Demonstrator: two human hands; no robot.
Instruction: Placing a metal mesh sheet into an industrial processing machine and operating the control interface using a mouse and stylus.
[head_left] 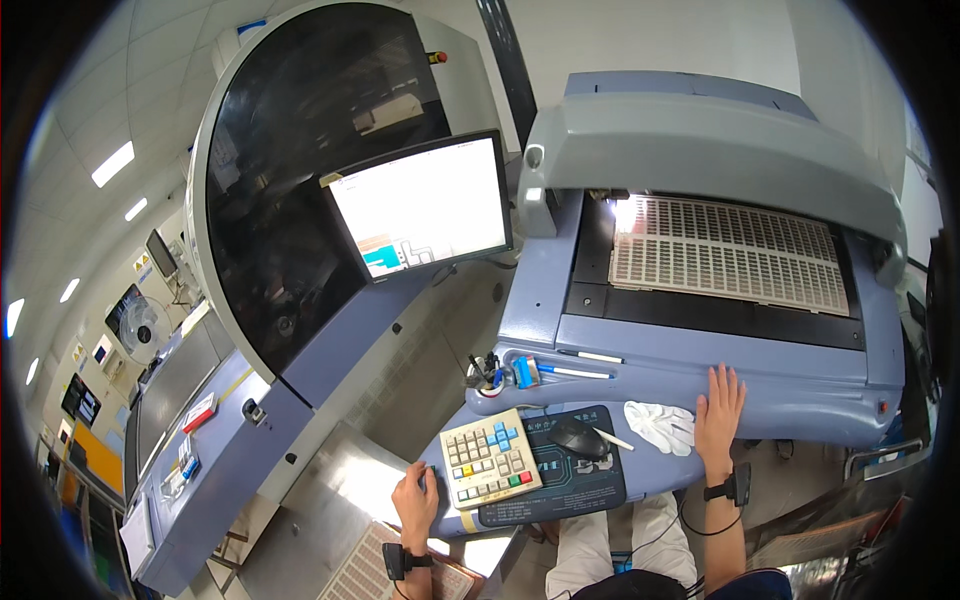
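Note:
My left hand (414, 497) is curled at the left edge of a beige keypad (490, 458) with blue, yellow, red and green keys. A small dark bit shows between its fingers, too little to name. My right hand (718, 415) lies flat, fingers stretched, on the blue-grey front ledge of a flatbed machine. Beside it is a crumpled white glove (660, 428). A black mouse (579, 437) and a white pen rest on a dark printed mouse pad (560, 495) between the hands. On the machine's bed lies a pale panel (730, 250) with rows of small rectangular cells.
A lit monitor (425, 208) stands beside a large dark-windowed machine (290, 180). Pens (575, 372) and a pen cup (487, 380) are on the ledge. A grey gantry (700, 140) spans the bed. More panels (372, 570) lie at the lower left on a metal table (320, 500).

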